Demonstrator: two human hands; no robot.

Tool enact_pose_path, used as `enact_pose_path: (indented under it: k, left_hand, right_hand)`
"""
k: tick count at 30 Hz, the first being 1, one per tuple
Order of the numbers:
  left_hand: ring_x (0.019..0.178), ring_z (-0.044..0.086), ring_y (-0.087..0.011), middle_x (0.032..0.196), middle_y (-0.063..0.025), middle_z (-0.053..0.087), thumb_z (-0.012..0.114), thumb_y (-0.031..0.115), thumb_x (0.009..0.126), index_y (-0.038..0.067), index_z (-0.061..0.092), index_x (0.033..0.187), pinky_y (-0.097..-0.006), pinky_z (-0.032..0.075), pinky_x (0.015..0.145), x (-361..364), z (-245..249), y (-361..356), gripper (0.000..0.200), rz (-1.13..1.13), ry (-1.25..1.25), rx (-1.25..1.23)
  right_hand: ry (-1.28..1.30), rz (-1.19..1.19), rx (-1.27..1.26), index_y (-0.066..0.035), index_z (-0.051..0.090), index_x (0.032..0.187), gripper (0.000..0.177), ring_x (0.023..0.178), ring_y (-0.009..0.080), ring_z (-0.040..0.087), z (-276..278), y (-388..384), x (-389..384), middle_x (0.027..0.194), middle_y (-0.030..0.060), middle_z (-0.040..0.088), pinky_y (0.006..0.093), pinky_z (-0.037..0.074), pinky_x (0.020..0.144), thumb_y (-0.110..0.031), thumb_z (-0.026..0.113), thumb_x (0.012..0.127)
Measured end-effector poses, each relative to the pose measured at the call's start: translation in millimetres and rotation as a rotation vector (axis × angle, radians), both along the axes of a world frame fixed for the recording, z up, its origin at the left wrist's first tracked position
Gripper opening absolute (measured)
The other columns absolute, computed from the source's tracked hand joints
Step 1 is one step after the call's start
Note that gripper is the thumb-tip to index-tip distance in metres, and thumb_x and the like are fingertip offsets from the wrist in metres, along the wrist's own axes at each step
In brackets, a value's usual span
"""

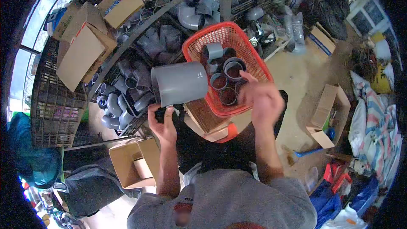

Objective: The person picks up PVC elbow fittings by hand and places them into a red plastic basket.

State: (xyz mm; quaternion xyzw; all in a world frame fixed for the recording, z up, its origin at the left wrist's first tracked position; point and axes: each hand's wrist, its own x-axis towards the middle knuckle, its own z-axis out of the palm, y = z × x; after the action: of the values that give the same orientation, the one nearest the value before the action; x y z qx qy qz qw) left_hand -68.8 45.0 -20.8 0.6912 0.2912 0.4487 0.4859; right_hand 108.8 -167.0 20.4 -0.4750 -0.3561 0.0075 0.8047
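A wide grey plastic pipe (180, 83) with small white writing lies sideways in front of me. My left hand (163, 126) pinches its lower rim at the left end, fingers and thumb pointing up. Close to the pipe's right end is a red plastic basket (259, 64) with grey pipe couplings inside, several standing with their round mouths up, such as the coupling (234, 68) nearest my fingers. Over the basket's right rim is my right hand (266, 101), smeared by motion. Its index finger stretches toward the couplings, apart from the thumb, and no object shows in it.
Grey elbow fittings (113, 106) fill crates on the left behind a metal bar. A cardboard box (203, 116) sits under the basket. Another open box (133, 163) is at lower left, and one more box (328, 116) stands on the floor at right.
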Motion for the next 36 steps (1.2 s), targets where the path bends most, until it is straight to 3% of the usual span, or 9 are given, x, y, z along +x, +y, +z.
enact_pose_path:
  k: [3,7,10,15,19,25,28,33,36]
  left_hand:
    - [0.090,0.058,-0.0135,0.099,-0.0021,0.059,0.071,0.010,0.093,0.006,0.055,0.104,-0.0302,0.049,0.084,1,13,-1,0.020,-0.206,-0.221,-0.338]
    - [0.093,0.059,-0.0124,0.102,-0.0019,0.061,0.068,0.012,0.095,0.005,0.056,0.111,-0.0300,0.049,0.084,23,24,4,0.020,-0.327,-0.358,-0.654]
    - [0.105,0.060,-0.0176,0.116,-0.0068,0.065,0.070,0.017,0.093,0.002,0.060,0.127,-0.0317,0.048,0.093,35,9,25,0.038,-0.380,-0.026,-0.247]
    - [0.108,0.062,-0.0174,0.119,-0.0092,0.068,0.066,0.011,0.095,0.003,0.066,0.120,-0.0316,0.047,0.097,67,43,3,0.026,-0.088,-0.047,0.206]
    - [0.120,0.063,-0.0288,0.125,-0.0133,0.067,0.067,0.008,0.087,0.005,0.071,0.111,-0.0419,0.048,0.103,79,67,-36,0.025,-0.916,0.146,0.850]
    - [0.121,0.062,-0.0309,0.122,-0.0121,0.068,0.070,0.008,0.085,0.007,0.073,0.106,-0.0474,0.045,0.108,117,39,6,0.021,-0.588,0.193,0.284]
    - [0.120,0.063,-0.0311,0.122,-0.0120,0.068,0.070,0.010,0.085,0.009,0.074,0.106,-0.0481,0.046,0.106,109,43,-19,0.022,-0.722,0.135,0.756]
    - [0.109,0.067,-0.0287,0.112,-0.0096,0.071,0.070,0.011,0.081,0.009,0.073,0.102,-0.0412,0.054,0.095,101,45,-31,0.021,-1.167,0.130,0.642]
    - [0.105,0.070,-0.0291,0.108,-0.0121,0.072,0.067,0.009,0.089,0.005,0.073,0.099,-0.0390,0.055,0.092,132,32,-9,0.013,-0.724,0.162,0.551]
  right_hand:
    - [0.111,-0.114,-0.275,-0.004,0.053,0.127,0.042,0.106,0.0277,0.061,-48,26,23,0.116,0.0161,0.059,0.0534,0.051,0.096,-0.032,0.063,0.098]
    - [0.842,0.566,0.053,-0.011,0.038,0.146,0.064,0.117,0.0270,0.059,-85,36,27,0.129,0.0105,0.058,0.0516,0.051,0.100,-0.032,0.069,0.094]
    - [1.015,0.565,-0.077,-0.012,0.038,0.149,0.062,0.121,0.0248,0.060,-110,44,13,0.141,0.0083,0.055,0.0452,0.053,0.099,-0.012,0.066,0.095]
    - [0.845,0.364,-0.055,-0.003,0.052,0.141,0.049,0.124,0.0182,0.057,-123,62,1,0.136,0.0061,0.060,0.0368,0.047,0.105,0.005,0.057,0.093]
    - [0.469,0.262,-0.159,0.000,0.046,0.148,0.061,0.130,0.0185,0.053,-108,48,-11,0.141,0.0087,0.058,0.0334,0.040,0.110,0.008,0.053,0.088]
    - [0.164,0.066,-0.361,0.004,0.048,0.146,0.067,0.136,0.0227,0.048,-79,26,-4,0.146,0.0165,0.054,0.0358,0.033,0.116,0.008,0.048,0.079]
    - [0.253,0.037,-0.328,0.005,0.047,0.146,0.068,0.134,0.0217,0.050,-90,19,1,0.146,0.0160,0.054,0.0348,0.035,0.114,0.001,0.058,0.079]
    - [0.032,0.037,-0.476,0.004,0.053,0.141,0.061,0.127,0.0215,0.056,-104,5,0,0.136,0.0192,0.062,0.0357,0.040,0.110,-0.006,0.056,0.081]
    - [-0.098,-0.175,-0.645,0.005,0.053,0.140,0.064,0.126,0.0221,0.058,-87,16,-8,0.136,0.0205,0.062,0.0330,0.040,0.109,0.004,0.046,0.076]
